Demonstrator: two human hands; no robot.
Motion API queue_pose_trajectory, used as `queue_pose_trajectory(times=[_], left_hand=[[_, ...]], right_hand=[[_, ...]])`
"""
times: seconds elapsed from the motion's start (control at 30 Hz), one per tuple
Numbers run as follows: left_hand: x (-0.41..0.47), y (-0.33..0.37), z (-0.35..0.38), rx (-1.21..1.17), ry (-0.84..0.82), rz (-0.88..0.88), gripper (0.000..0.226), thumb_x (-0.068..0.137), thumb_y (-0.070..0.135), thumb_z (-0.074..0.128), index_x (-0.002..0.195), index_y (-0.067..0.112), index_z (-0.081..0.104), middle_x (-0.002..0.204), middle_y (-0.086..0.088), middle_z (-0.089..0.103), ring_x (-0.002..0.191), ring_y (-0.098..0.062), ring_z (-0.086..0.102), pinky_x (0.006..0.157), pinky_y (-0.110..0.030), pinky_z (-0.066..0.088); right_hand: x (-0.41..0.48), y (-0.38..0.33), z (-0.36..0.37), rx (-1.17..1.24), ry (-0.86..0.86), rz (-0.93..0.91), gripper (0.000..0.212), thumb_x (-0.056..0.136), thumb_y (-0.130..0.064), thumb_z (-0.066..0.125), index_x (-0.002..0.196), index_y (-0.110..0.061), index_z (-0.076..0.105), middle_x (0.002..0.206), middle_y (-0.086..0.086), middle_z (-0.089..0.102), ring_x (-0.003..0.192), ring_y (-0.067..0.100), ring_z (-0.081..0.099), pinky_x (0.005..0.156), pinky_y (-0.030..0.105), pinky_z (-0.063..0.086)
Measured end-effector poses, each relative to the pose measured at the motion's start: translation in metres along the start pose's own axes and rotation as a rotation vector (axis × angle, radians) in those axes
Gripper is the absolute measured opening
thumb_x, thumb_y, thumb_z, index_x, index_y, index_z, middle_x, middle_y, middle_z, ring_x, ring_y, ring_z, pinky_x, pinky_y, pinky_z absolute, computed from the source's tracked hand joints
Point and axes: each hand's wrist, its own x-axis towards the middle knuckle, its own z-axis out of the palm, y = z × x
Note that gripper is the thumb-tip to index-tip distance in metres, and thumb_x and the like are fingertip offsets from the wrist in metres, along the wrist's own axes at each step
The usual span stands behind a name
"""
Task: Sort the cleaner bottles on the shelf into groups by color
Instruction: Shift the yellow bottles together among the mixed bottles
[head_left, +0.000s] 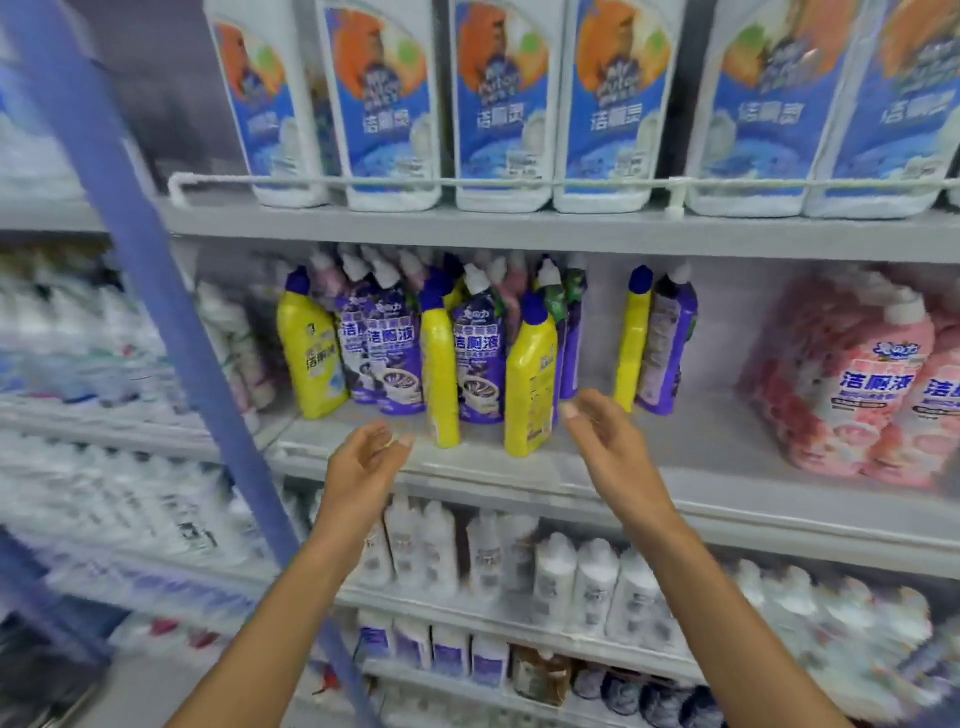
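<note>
On the middle shelf (675, 447) yellow and purple cleaner bottles stand mixed. One yellow bottle (309, 353) is at the left, a second yellow bottle (439, 374) and a third yellow bottle (530, 389) stand near the front, and another yellow bottle (631, 343) is further right beside a purple bottle (667, 348). Purple bottles (480, 358) with white caps fill the middle, pink ones behind them. My left hand (363, 462) is open just left of the front yellow bottles. My right hand (608, 431) is open just right of them. Neither touches a bottle.
Pink bottles (852, 395) stand at the shelf's right end. Large white jugs (504, 104) with blue labels fill the shelf above behind a wire rail. White bottles (561, 577) line the shelves below. A blue upright post (171, 322) runs diagonally at the left.
</note>
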Motion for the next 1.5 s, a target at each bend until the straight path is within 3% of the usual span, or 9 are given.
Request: queue_pose_trajectory(times=[0.17,0.33,0.53,0.67,0.77,0.93,1.1,1.3,1.5], left_hand=[[0.056,0.008,-0.053,0.057,0.126,0.051,0.049,0.098,0.024,0.069,0.143,0.012,0.054,0.127,-0.006,0.062,0.111,-0.014,0.061,0.094,-0.026,0.044],[0.134,0.024,-0.079,0.062,0.229,0.045,0.069,0.094,0.028,0.075,0.151,0.011,0.043,0.142,-0.009,0.06,0.123,-0.024,0.061,0.097,-0.036,0.053],[0.244,-0.01,-0.113,0.119,0.292,-0.034,0.102,0.065,0.054,0.086,0.151,0.023,0.04,0.132,-0.008,0.065,0.115,-0.033,0.067,0.095,-0.056,0.058],[0.261,-0.022,-0.108,0.145,0.245,-0.092,0.064,0.078,0.033,0.089,0.13,0.012,0.06,0.128,-0.013,0.071,0.108,-0.035,0.071,0.095,-0.055,0.058],[0.251,-0.027,-0.099,0.214,0.242,-0.049,0.046,0.089,0.023,0.081,0.127,0.005,0.062,0.128,-0.016,0.069,0.111,-0.036,0.068,0.097,-0.048,0.056],[0.227,-0.029,-0.098,0.207,0.136,0.051,0.043,0.088,0.021,0.082,0.124,0.006,0.064,0.123,-0.015,0.072,0.107,-0.032,0.07,0.097,-0.05,0.057],[0.173,-0.022,-0.085,0.177,0.103,0.109,0.051,0.067,0.055,0.077,0.102,0.018,0.07,0.099,-0.003,0.077,0.091,-0.025,0.073,0.086,-0.051,0.06],[0.119,-0.001,-0.031,0.12,-0.113,0.218,0.022,0.087,0.02,0.082,0.108,0.019,0.072,0.099,0.006,0.077,0.092,-0.013,0.074,0.084,-0.04,0.062],[0.081,0.026,0.032,0.102,-0.241,0.327,0.027,0.085,0.03,0.083,0.109,0.022,0.073,0.097,0.007,0.078,0.089,-0.012,0.074,0.081,-0.039,0.061]], right_hand=[[0.031,-0.03,0.078,0.002,-0.127,-0.109,0.058,0.097,-0.038,0.066,0.148,-0.017,0.048,0.149,-0.003,0.053,0.131,0.011,0.054,0.111,0.032,0.045],[0.08,-0.047,0.132,-0.064,-0.08,-0.147,0.072,0.094,-0.045,0.068,0.154,-0.015,0.041,0.155,0.0,0.048,0.141,0.017,0.046,0.116,0.04,0.04],[0.105,-0.01,0.181,-0.22,0.011,-0.119,0.062,0.089,-0.041,0.074,0.137,-0.009,0.054,0.12,0.01,0.068,0.111,0.031,0.063,0.087,0.034,0.048],[0.106,0.003,0.195,-0.267,0.119,-0.116,0.048,0.093,-0.032,0.073,0.124,0.001,0.057,0.11,0.018,0.068,0.099,0.035,0.063,0.071,0.025,0.03],[0.105,0.007,0.198,-0.251,0.154,-0.12,0.04,0.096,-0.03,0.07,0.118,0.001,0.058,0.105,0.016,0.068,0.089,0.031,0.061,0.073,0.028,0.038],[0.103,0.006,0.201,-0.247,0.188,-0.112,0.034,0.096,-0.032,0.07,0.112,-0.004,0.059,0.085,0.003,0.063,0.076,0.026,0.06,0.067,0.033,0.045],[0.094,0.004,0.194,-0.239,0.224,-0.103,0.038,0.091,-0.032,0.076,0.115,-0.005,0.064,0.085,-0.004,0.064,0.071,0.014,0.057,0.065,0.02,0.04],[0.063,-0.003,0.158,-0.115,0.247,-0.132,0.031,0.089,-0.032,0.078,0.112,-0.015,0.068,0.096,-0.005,0.074,0.086,0.011,0.07,0.079,0.033,0.059],[0.037,-0.02,0.085,-0.132,0.346,-0.199,0.025,0.09,-0.033,0.077,0.107,-0.017,0.069,0.088,-0.009,0.073,0.077,0.006,0.068,0.069,0.027,0.059]])
